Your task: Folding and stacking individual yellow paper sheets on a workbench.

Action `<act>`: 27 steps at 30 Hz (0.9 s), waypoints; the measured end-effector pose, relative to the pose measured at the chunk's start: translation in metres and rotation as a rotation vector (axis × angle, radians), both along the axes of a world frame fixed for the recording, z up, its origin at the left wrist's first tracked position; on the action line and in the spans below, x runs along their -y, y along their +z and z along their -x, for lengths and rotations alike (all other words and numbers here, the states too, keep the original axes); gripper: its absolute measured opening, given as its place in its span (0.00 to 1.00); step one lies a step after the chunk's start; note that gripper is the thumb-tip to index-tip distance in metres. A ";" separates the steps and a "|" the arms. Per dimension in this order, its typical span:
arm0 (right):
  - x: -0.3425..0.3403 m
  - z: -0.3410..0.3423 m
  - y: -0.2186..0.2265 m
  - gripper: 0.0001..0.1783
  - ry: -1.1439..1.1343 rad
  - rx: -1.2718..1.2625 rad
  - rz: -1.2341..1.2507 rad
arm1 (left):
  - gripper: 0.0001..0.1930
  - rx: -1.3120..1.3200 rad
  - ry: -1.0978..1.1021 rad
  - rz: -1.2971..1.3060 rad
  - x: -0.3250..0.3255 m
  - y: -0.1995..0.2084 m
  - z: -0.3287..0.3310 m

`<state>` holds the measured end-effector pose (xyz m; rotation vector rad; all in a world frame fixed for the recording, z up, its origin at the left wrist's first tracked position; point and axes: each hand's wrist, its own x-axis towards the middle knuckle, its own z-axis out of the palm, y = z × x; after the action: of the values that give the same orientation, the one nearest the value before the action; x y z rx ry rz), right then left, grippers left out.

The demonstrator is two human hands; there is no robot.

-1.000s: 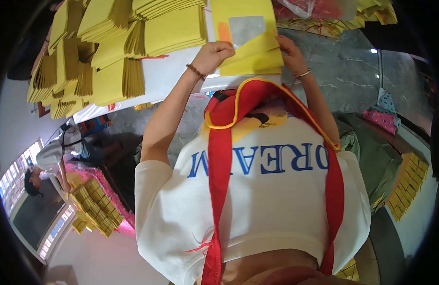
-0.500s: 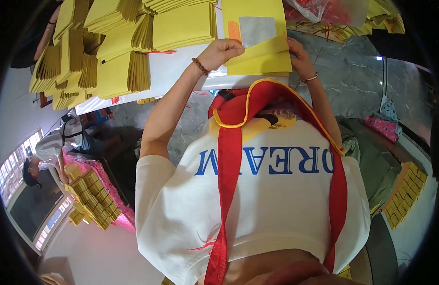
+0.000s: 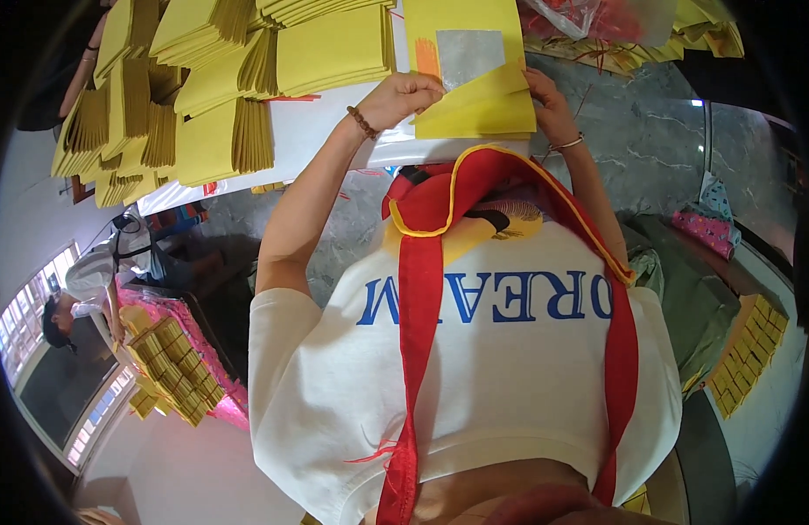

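A yellow paper sheet [image 3: 470,125] with a silver square and an orange patch lies at the near edge of the white-covered table. Its lower part is turned up in a slanting fold that covers the bottom of the silver square. My left hand [image 3: 408,94], wearing a beaded bracelet, pinches the fold's left end between thumb and fingers. At the sheet's right edge, my right hand [image 3: 551,105] has its fingers curled around the paper, with the fingertips partly hidden. Whether more sheets lie underneath I cannot tell.
Stacks of folded yellow paper [image 3: 334,54] fill the table's left side. Clear plastic with red material [image 3: 588,22] sits at the back right. To the left, another person [image 3: 107,271] is beside bundled yellow paper [image 3: 172,363]. More yellow bundles [image 3: 748,354] stand at right.
The fold across the yellow sheet slants more steeply now, its right end lying slightly higher. Both hands keep their hold and have barely moved.
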<state>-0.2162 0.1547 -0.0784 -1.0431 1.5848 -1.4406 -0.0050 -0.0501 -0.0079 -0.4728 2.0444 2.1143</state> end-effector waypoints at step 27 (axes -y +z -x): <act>0.004 -0.008 0.001 0.22 -0.112 0.050 0.023 | 0.10 -0.418 0.051 0.807 -0.045 0.013 0.003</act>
<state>-0.2081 0.1509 -0.0777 -0.9366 1.6156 -1.5514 -0.0077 -0.0049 0.0055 -0.1665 3.1291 1.3968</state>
